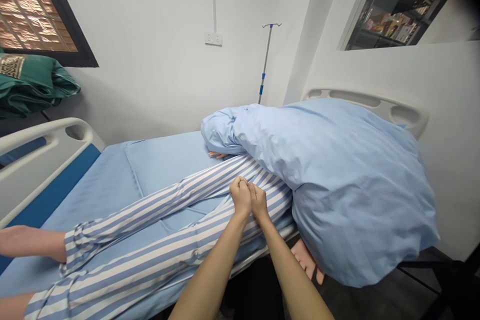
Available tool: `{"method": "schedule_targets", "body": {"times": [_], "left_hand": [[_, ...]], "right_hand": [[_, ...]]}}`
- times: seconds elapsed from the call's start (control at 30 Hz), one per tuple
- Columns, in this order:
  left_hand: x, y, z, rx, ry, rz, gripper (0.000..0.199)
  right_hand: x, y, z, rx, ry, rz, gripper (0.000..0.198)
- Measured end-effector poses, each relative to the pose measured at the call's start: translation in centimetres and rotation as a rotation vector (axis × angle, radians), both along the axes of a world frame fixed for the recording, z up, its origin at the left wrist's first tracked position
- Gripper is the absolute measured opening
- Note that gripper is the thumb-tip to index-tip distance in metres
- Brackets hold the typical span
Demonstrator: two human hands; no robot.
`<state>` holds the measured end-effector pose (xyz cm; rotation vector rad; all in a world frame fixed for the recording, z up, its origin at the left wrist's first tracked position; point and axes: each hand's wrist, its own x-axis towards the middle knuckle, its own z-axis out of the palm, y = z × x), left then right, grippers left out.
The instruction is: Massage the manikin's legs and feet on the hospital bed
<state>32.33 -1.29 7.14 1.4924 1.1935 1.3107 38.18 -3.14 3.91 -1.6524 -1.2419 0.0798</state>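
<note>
My left hand (240,195) and my right hand (258,199) are held side by side over the hips of a lying figure. Both are closed into fists, touching or nearly touching at the knuckles. What they hold, if anything, is hidden by the fingers. Beneath them are blue-and-white striped trousers (146,260), worn by the figure. A light blue quilt (337,175) is bunched over the upper body and head end. From under the quilt show one of the figure's hands (305,260) at the near bedside and fingertips of the other at the far side.
The bed has a blue sheet (165,150), a footboard (71,132) at left and a headboard (405,112) at right. An IV pole (267,55) stands behind it by the wall. Folded green cloth (37,82) lies at the far left under a window.
</note>
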Motion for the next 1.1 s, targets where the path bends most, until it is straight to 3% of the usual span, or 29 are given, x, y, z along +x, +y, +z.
{"method": "schedule_targets", "body": {"times": [0.2,0.43,0.53,0.8,0.93,1.03,1.1], "left_hand": [[0.0,-0.2,-3.8,0.059,0.252,-0.039,0.02],[0.3,-0.4,-3.4,0.062,0.425,-0.011,0.023],[0.4,-0.5,-3.4,0.055,0.439,-0.014,0.024],[0.5,-0.6,-3.7,0.029,0.324,-0.054,0.02],[2.0,-0.4,-1.8,-0.069,0.093,-0.048,0.021],[2.9,0.1,-0.4,-0.013,-0.027,-0.06,0.019],[3.1,0.3,-0.3,0.027,-0.048,-0.067,0.018]], "right_hand": [[0.6,0.6,-0.3,0.036,0.131,-0.012,0.041],[1.9,1.6,3.6,0.014,0.029,0.152,0.042],[2.6,1.6,4.1,0.04,-0.013,0.142,0.042],[3.2,1.2,-0.2,-0.057,-0.152,-0.014,0.042],[3.5,1.2,0.1,-0.046,-0.08,-0.024,0.043],[3.8,1.2,0.3,-0.02,0.007,-0.026,0.042],[3.9,1.1,0.3,-0.001,0.038,-0.032,0.042]]}}
